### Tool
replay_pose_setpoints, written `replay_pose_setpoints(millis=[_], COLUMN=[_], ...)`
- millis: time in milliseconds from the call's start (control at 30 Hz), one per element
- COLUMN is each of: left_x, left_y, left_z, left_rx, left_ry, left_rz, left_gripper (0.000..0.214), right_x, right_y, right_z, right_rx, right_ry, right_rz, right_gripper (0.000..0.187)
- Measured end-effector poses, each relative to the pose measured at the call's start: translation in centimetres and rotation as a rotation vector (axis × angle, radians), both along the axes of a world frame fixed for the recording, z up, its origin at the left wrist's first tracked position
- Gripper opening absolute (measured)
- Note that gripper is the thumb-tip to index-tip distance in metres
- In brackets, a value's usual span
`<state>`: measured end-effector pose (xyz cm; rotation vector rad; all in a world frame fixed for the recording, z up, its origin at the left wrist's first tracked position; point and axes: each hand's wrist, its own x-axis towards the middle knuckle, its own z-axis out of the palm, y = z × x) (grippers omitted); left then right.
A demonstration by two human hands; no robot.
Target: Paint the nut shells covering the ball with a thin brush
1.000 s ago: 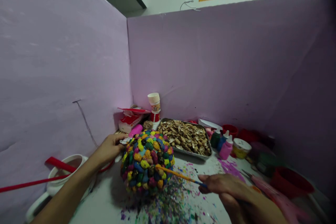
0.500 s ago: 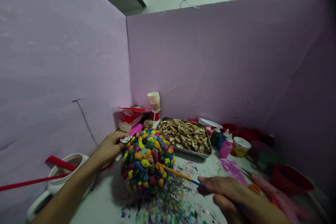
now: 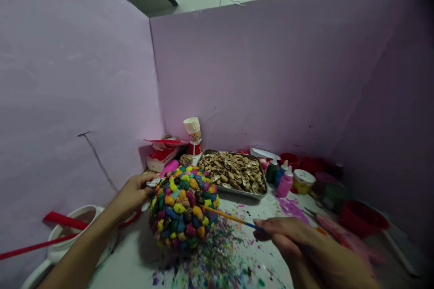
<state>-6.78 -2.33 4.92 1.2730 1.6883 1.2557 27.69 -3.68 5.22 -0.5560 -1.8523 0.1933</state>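
Observation:
A round ball covered with painted peanut shells in many colours stands out over the table. My left hand is at its left side, fingers closed on a crumpled white tissue pressed against the ball; some fingertips are hidden. In my right hand is a thin paintbrush with a blue and orange handle, gripped between thumb and fingers. The brush tip meets the ball's right front, among orange and dark shells.
Behind the ball lies a metal tray of peanut shells. Paint bottles, a lidded tub and a red bowl stand to the right. Left are a white mug with red-handled things, and stacked paper cups. Purple panels enclose the table.
The whole view has shifted, so things appear farther left. The brush tip has moved slightly right across the ball's front. My left hand keeps its place at the ball's side.

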Motion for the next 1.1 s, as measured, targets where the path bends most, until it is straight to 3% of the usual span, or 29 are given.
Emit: replay_pose_setpoints(millis=[333, 567, 733, 1100], left_x=[0.2, 1.6, 1.9, 2.2], left_y=[0.0, -0.2, -0.2, -0.4], left_z=[0.2, 1.2, 1.5, 1.8], left_rx=[-0.046, -0.074, -0.092, -0.089], left_ry=[-0.046, -0.094, -0.12, -0.073], left_rz=[0.074, 0.138, 0.156, 0.154], left_gripper=[0.032, 0.026, 0.022, 0.025], right_x=[-0.7, -1.2, -1.1, -1.2], right_y=[-0.2, 0.1, 0.1, 0.4], right_z=[0.1, 0.4, 0.6, 0.2], right_rx=[-0.111, -0.067, -0.114, -0.144], right_ry=[0.113, 0.201, 0.227, 0.225], right_rz=[0.077, 0.15, 0.098, 0.128], right_gripper=[0.011, 0.012, 0.013, 0.015])
